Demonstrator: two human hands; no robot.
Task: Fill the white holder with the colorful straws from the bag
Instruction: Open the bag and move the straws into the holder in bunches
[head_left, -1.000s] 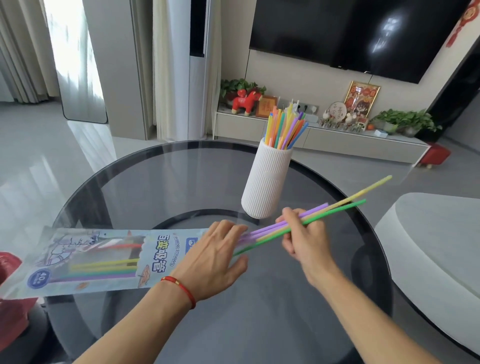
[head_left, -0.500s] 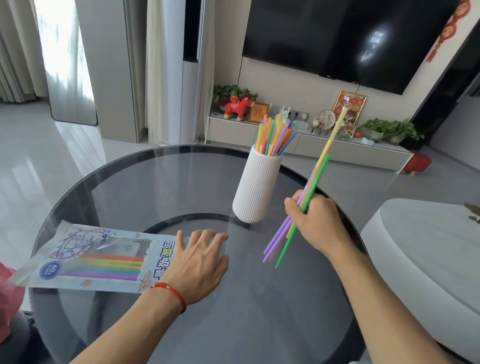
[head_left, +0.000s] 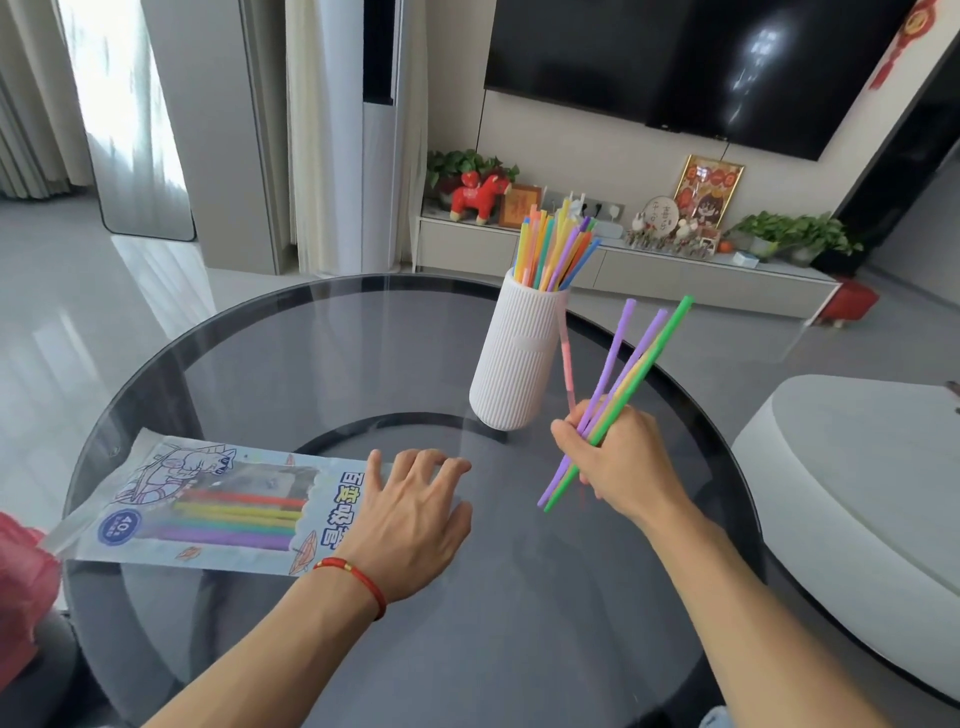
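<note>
A ribbed white holder (head_left: 514, 358) stands on the round dark glass table (head_left: 311, 364), with several colorful straws (head_left: 558, 249) sticking out of its top. My right hand (head_left: 618, 462) grips a small bunch of purple, yellow and green straws (head_left: 631, 364), tilted up and to the right, just right of the holder. A pink straw (head_left: 566, 358) hangs between the holder and that bunch. The printed straw bag (head_left: 197, 504) lies flat at the left with several straws inside. My left hand (head_left: 410, 519) rests with spread fingers on the bag's open right end.
A white rounded seat (head_left: 857, 499) stands close to the table's right edge. Something red (head_left: 21, 571) sits at the left edge. Behind the table are a low TV cabinet (head_left: 649, 270) with ornaments and plants, and grey floor.
My right hand has lifted the bunch of straws off the bag's mouth and swung them upright beside the holder. My left hand stays on the bag's end.
</note>
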